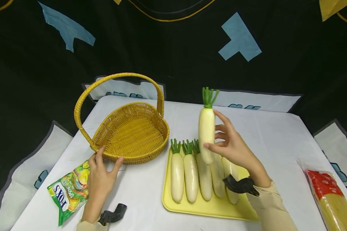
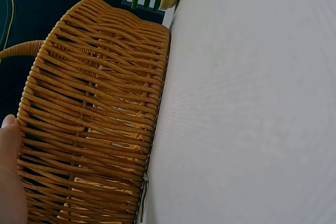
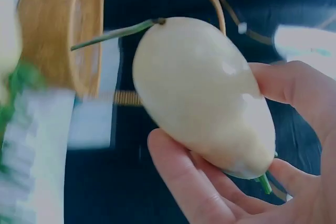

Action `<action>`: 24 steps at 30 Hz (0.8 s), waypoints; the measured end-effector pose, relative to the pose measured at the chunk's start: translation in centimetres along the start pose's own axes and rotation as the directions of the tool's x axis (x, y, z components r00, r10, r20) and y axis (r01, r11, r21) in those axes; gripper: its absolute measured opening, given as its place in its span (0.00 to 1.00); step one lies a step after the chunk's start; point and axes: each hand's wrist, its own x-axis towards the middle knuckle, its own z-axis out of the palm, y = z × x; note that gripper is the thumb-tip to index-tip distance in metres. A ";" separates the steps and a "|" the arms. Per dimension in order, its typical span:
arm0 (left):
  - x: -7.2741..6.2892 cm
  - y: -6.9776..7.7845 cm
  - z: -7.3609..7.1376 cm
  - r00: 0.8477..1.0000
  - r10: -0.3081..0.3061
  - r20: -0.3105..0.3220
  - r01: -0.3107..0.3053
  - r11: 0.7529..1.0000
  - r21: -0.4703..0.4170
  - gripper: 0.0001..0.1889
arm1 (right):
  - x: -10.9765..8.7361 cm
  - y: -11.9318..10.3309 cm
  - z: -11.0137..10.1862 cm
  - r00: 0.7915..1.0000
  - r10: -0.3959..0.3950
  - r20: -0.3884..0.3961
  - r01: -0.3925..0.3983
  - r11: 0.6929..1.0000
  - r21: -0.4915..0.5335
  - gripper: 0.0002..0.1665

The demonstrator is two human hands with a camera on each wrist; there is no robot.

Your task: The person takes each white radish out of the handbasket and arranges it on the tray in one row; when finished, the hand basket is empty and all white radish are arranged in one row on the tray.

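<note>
My right hand [image 1: 234,144] holds a white radish [image 1: 206,128] upright above the yellow tray, its green stems pointing up. Thumb and fingers lie on either side of its body; in the right wrist view the radish [image 3: 202,93] appears end-on and large. Several more white radishes [image 1: 177,178] lie side by side on the yellow tray [image 1: 196,210]. My left hand [image 1: 101,176] touches the near left rim of a woven basket [image 1: 133,134], thumb and fingers spread apart. The inside of the basket shows only bare weave. In the left wrist view the thumb [image 2: 9,150] meets the rim.
A green FOX'S candy bag [image 1: 70,191] lies left of the basket, partly behind my left hand. At the right table edge is a red-topped pack of yellow noodles [image 1: 331,195]. The basket's tall arched handle [image 1: 124,75] rises over it. A dark curtain [image 1: 162,48] hangs behind the white table.
</note>
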 end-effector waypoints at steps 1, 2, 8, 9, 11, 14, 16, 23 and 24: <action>0.0 0.0 0.0 1.000 -0.001 0.001 0.001 1.000 0.000 0.42 | -0.8 0.4 -0.8 0.999 0.017 -0.027 -0.018 0.999 -0.043 0.55; 0.0 0.0 -0.1 1.000 -0.003 0.002 0.003 1.000 0.002 0.42 | -1.6 0.9 -1.6 0.998 0.038 -0.051 -0.042 0.996 -0.085 0.55; 0.1 0.0 0.0 1.000 -0.002 0.005 0.002 1.000 0.003 0.42 | -6.3 4.0 -5.1 0.973 0.179 -0.148 -0.214 0.937 -0.276 0.55; 0.0 0.0 0.0 1.000 -0.001 0.003 0.001 1.000 0.003 0.42 | -7.0 4.5 -5.4 0.965 0.210 -0.154 -0.248 0.924 -0.290 0.55; 0.0 -0.1 -0.1 1.000 -0.002 -0.004 0.002 1.000 0.002 0.41 | -8.1 5.5 -5.8 0.950 0.274 -0.150 -0.308 0.902 -0.302 0.56; 0.0 -0.1 -0.1 1.000 0.000 -0.013 0.000 1.000 -0.005 0.41 | -9.4 6.8 -5.8 0.925 0.357 -0.126 -0.379 0.877 -0.297 0.55; 0.0 -0.1 -0.1 1.000 0.004 -0.018 -0.004 1.000 -0.010 0.41 | -9.9 7.4 -5.5 0.911 0.398 -0.107 -0.411 0.864 -0.289 0.55; 0.0 -0.1 0.0 1.000 0.007 -0.011 -0.007 1.000 -0.007 0.41 | -10.8 8.9 -4.9 0.869 0.494 -0.027 -0.480 0.831 -0.281 0.54; 0.0 0.0 0.0 1.000 0.007 -0.009 -0.007 1.000 -0.005 0.41 | -10.9 9.0 -4.9 0.863 0.505 -0.012 -0.487 0.827 -0.279 0.54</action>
